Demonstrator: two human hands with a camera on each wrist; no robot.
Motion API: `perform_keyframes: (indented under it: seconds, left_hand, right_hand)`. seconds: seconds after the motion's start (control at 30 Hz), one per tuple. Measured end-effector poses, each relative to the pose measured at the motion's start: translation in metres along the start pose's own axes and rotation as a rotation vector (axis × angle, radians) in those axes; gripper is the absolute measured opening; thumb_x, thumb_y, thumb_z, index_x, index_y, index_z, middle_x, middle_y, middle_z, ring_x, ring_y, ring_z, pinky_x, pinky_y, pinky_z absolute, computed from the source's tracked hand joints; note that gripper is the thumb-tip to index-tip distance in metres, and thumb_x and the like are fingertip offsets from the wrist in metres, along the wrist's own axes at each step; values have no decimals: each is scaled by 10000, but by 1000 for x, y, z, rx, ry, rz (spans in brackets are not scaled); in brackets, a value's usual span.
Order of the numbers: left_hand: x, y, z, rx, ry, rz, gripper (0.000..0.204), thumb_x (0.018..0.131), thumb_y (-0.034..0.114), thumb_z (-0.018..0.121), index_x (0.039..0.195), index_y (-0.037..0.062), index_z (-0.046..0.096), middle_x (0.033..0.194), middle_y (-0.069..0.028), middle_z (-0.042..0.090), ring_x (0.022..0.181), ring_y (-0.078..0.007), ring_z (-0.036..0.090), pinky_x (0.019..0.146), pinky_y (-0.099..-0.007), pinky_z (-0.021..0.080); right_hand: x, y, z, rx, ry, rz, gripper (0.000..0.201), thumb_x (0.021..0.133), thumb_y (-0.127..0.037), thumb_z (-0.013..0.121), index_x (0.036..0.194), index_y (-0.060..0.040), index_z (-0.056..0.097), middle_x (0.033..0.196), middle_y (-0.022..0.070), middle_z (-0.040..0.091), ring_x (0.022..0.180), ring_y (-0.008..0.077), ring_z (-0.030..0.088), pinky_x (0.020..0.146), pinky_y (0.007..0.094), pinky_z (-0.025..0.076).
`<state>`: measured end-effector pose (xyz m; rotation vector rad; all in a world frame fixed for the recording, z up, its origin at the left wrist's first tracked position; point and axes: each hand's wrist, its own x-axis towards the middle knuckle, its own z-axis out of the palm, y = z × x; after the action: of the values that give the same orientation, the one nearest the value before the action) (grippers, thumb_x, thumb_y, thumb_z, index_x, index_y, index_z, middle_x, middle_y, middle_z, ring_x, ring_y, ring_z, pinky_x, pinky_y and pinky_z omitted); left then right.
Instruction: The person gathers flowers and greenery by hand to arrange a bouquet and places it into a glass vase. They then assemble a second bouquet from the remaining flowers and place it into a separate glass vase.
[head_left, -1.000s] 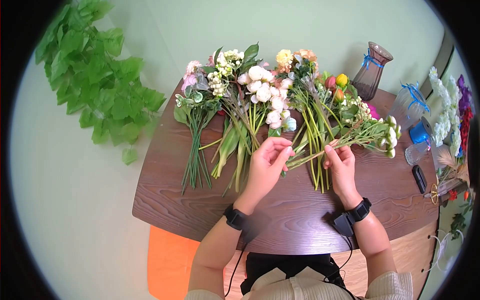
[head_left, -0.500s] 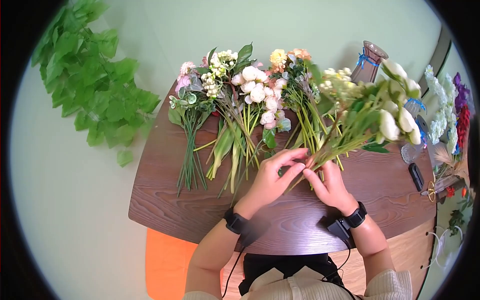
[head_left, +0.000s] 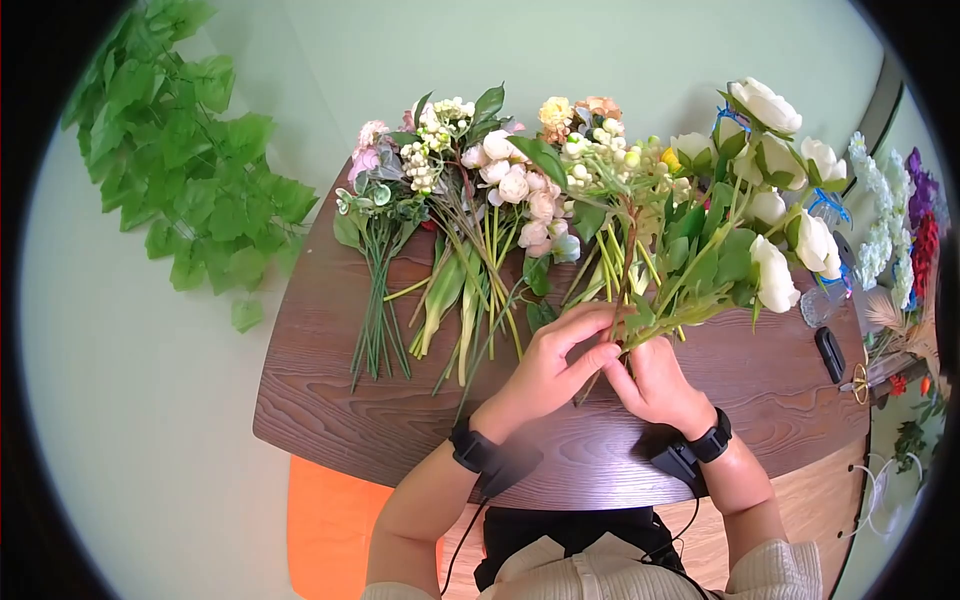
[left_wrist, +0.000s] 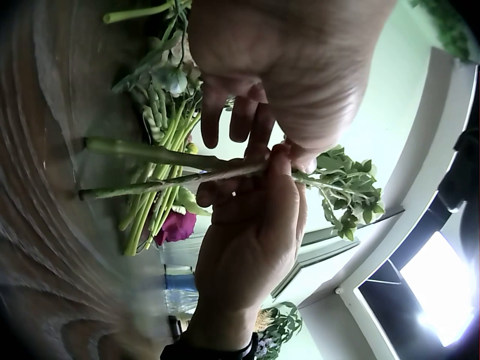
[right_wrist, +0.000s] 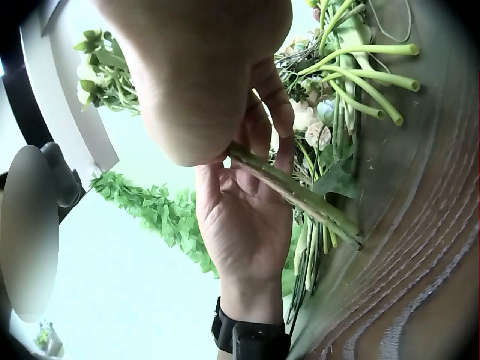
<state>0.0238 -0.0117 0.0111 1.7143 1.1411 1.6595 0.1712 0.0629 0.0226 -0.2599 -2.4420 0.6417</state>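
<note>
A bunch of large white flowers (head_left: 775,275) with green leaves rises from my hands, leaning to the right. My left hand (head_left: 560,365) and my right hand (head_left: 660,382) meet at its stems, thumbs and fingertips close together. In the left wrist view a thick green stem (left_wrist: 157,152) and a thinner one (left_wrist: 142,186) lie side by side between the hands, their lower ends sticking out below. My right thumb (left_wrist: 279,196) presses on the stems there. Seen from the right wrist, the left hand (right_wrist: 247,232) curls its fingers around the same stems (right_wrist: 300,195).
Behind my hands, bundles of pink and white flowers (head_left: 515,185) and green stems (head_left: 380,320) lie across the wooden table (head_left: 340,415). A blue-ribboned vase (head_left: 830,208), a black object (head_left: 830,355) and scissors (head_left: 862,384) are at the right. Leafy vines (head_left: 200,160) hang on the left wall.
The white flowers have swung up from lying low at the right and now face the camera. My hands have drawn together around the stems, nearer to my body.
</note>
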Motion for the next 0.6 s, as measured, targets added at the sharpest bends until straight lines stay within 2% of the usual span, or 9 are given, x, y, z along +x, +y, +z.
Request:
perform_keyframes:
  seconds: [0.07,0.17,0.27,0.33,0.47,0.53,0.6]
  left_hand:
    - [0,1,0,-4,-19,5,316,830,110,560,1107,-32,504,1091,-115,529,996,-185,501,874,-316,390]
    - [-1,5,1,-87,-25,-60,294,811,74,561,1084,-27,517,1047,-123,538,971,-230,518,865,-308,389]
    - [-2,3,-1,-106,-22,-87,274,816,78,558,1067,-26,522,1035,-114,540,963,-207,513,864,-303,382]
    - [-5,-1,-2,-203,-19,-181,250,824,80,553,1049,-26,527,1025,-101,541,952,-178,508,854,-298,385]
    - [-5,-2,-2,-295,17,-128,242,838,82,539,1055,-25,530,1015,-86,544,945,-149,503,842,-288,390]
    - [-5,2,-1,-380,21,-264,237,855,91,520,1063,-20,535,987,-70,552,921,-130,508,824,-273,398]
    - [-5,-4,-1,-357,4,-236,245,874,97,489,1090,-14,523,1027,-74,560,923,-123,524,802,-259,421]
  right_hand:
    - [1,-2,0,-6,-6,-18,185,783,-97,544,912,-11,443,761,167,538,675,361,529,588,418,415]
    - [5,-5,2,-14,-19,-58,176,787,-95,530,908,-5,439,756,174,532,662,370,524,582,424,413]
    - [5,-3,7,-7,-43,-68,172,791,-89,517,912,0,432,751,178,526,648,374,522,578,427,414]
    - [6,-3,8,4,-63,-60,171,793,-84,511,916,2,429,750,180,524,644,373,522,577,428,414]
    - [10,-9,5,49,-81,-17,164,808,-91,506,916,1,423,742,174,525,654,367,529,579,419,422]
    - [10,-9,4,60,-104,0,159,815,-96,507,911,-1,425,734,170,525,655,365,530,579,414,425]
    - [9,-8,5,102,-94,29,157,829,-119,513,898,-5,431,712,160,528,658,364,533,580,408,430]
